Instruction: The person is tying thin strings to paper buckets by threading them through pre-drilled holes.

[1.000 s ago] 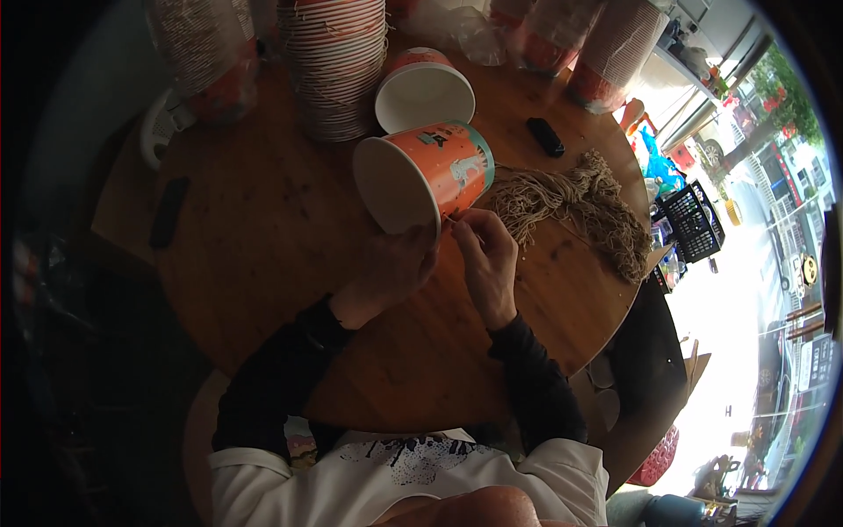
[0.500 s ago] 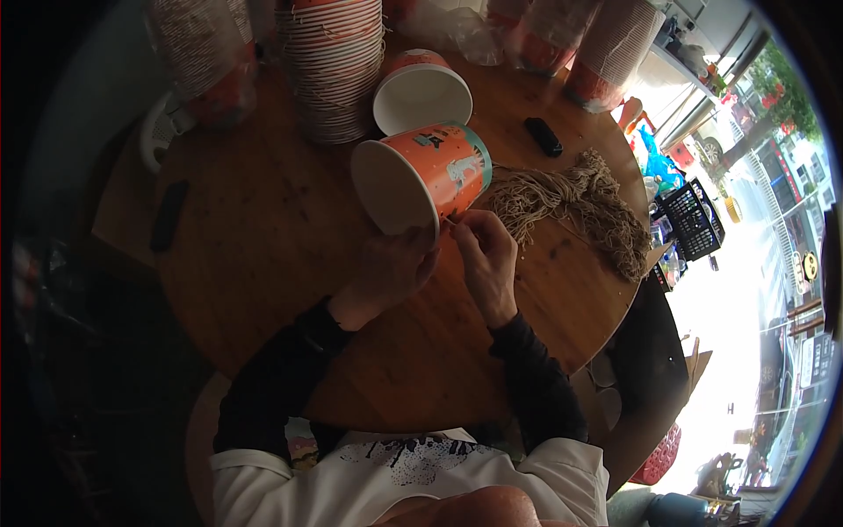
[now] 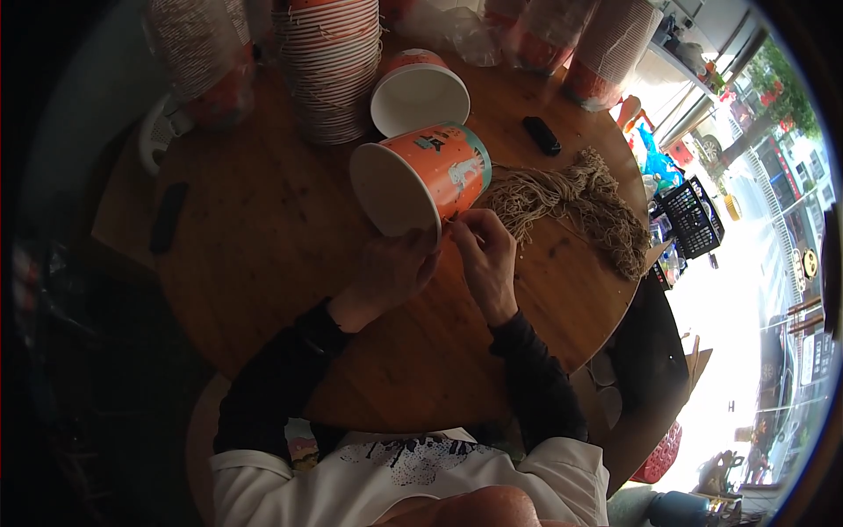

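Observation:
An orange paper bucket [image 3: 443, 171] with a teal base band and white inside lies on its side, its mouth facing left and toward me. My left hand [image 3: 395, 270] is closed on the lower edge of its rim, the fingers partly hidden and in shadow. Against the bucket's near side, my right hand [image 3: 487, 259] pinches a thin pale string between thumb and forefinger, close to the left fingertips. Just right of the bucket lies a loose hank of tan twine [image 3: 571, 202]. Behind it, a second paper bucket [image 3: 421, 98] rests tipped with its white inside showing.
A tall stack of nested paper buckets [image 3: 329, 79] stands at the back of the round wooden table [image 3: 263, 290]. More wrapped stacks [image 3: 610, 57] stand at back left and right. A black object [image 3: 541, 136] lies near the twine, and a dark flat one [image 3: 169, 217] at the left edge.
Both hands keep nearly the same place at the bucket, with only slight finger movement. The whole view has shifted a little.

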`<action>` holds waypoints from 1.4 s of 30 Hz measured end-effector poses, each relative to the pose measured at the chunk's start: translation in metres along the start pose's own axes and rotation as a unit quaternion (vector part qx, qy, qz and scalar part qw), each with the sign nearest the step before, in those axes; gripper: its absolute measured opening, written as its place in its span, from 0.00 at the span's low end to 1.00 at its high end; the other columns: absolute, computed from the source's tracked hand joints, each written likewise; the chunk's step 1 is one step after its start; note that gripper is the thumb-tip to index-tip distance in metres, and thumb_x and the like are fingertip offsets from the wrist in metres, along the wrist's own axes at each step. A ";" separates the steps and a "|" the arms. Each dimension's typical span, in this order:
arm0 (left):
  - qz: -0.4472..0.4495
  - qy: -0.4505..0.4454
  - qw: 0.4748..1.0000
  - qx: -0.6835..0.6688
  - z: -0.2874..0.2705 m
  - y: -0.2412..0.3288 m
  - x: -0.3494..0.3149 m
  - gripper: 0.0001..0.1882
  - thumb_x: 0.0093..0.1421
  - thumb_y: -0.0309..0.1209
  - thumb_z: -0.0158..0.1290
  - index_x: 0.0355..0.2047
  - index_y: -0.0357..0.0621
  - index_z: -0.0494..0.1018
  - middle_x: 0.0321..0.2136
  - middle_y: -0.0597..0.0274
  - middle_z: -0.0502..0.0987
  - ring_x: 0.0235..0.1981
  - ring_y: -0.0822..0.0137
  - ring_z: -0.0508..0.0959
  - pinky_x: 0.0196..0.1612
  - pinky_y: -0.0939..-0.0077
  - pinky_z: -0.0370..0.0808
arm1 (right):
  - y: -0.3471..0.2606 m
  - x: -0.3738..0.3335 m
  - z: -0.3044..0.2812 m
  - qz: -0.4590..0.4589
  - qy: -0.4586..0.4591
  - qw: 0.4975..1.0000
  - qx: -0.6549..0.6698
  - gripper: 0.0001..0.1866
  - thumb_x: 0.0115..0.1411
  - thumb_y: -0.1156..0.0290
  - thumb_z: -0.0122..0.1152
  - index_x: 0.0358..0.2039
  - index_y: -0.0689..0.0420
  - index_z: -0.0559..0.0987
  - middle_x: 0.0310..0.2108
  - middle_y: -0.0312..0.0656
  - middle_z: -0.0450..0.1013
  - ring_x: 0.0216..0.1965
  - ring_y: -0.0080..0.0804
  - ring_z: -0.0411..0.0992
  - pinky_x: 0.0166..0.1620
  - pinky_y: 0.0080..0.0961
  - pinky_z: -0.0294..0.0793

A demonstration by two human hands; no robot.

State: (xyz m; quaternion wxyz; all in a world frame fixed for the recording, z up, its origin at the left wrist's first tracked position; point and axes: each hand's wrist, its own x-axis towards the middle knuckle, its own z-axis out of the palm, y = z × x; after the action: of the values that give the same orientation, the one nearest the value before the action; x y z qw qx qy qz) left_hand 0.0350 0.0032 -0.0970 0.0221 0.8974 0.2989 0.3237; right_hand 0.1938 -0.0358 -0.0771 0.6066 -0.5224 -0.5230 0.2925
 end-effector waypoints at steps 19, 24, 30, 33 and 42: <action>-0.189 0.037 0.872 -0.450 0.002 0.005 0.004 0.12 0.68 0.30 0.46 0.48 0.40 0.70 0.35 0.61 0.76 0.38 0.71 0.77 0.40 0.74 0.75 | -0.011 -0.003 0.005 -0.043 0.016 0.997 -0.060 0.06 0.58 0.75 0.61 0.33 0.64 0.76 0.33 0.43 0.73 0.32 0.31 0.75 0.36 0.25 0.75; -0.193 0.090 0.841 -0.498 0.001 0.017 0.004 0.13 0.68 0.29 0.45 0.49 0.36 0.68 0.36 0.62 0.75 0.38 0.73 0.76 0.41 0.76 0.74 | -0.008 -0.004 0.000 -0.057 0.007 0.997 -0.057 0.05 0.59 0.76 0.60 0.34 0.64 0.76 0.33 0.43 0.74 0.33 0.29 0.75 0.35 0.25 0.75; -0.155 0.217 0.847 -0.460 -0.002 0.011 0.003 0.09 0.68 0.33 0.45 0.39 0.38 0.67 0.30 0.65 0.72 0.31 0.76 0.71 0.34 0.79 0.70 | -0.015 -0.005 -0.004 -0.151 -0.005 0.984 -0.098 0.04 0.58 0.81 0.57 0.35 0.62 0.77 0.33 0.45 0.73 0.34 0.37 0.75 0.37 0.27 0.75; -0.125 0.177 0.878 -0.426 -0.015 0.004 -0.001 0.16 0.70 0.38 0.42 0.29 0.41 0.68 0.24 0.67 0.70 0.26 0.77 0.68 0.30 0.80 0.66 | -0.024 -0.008 -0.007 -0.199 -0.038 0.973 -0.106 0.07 0.56 0.82 0.59 0.35 0.60 0.78 0.35 0.43 0.73 0.35 0.41 0.75 0.36 0.29 0.75; -0.284 0.044 0.804 -0.521 -0.027 0.021 0.002 0.28 0.72 0.47 0.34 0.20 0.45 0.66 0.16 0.70 0.66 0.18 0.79 0.64 0.22 0.82 0.59 | -0.022 -0.005 -0.006 -0.329 -0.078 0.919 -0.202 0.10 0.51 0.83 0.65 0.35 0.59 0.79 0.35 0.43 0.72 0.34 0.41 0.74 0.35 0.31 0.74</action>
State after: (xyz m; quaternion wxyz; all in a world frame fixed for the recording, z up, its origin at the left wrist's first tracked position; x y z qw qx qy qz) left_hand 0.0311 -0.0172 -0.0699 0.5641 0.6105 0.3278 0.4490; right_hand 0.1943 -0.0485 -0.0578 0.5072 -0.4082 -0.7590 0.0046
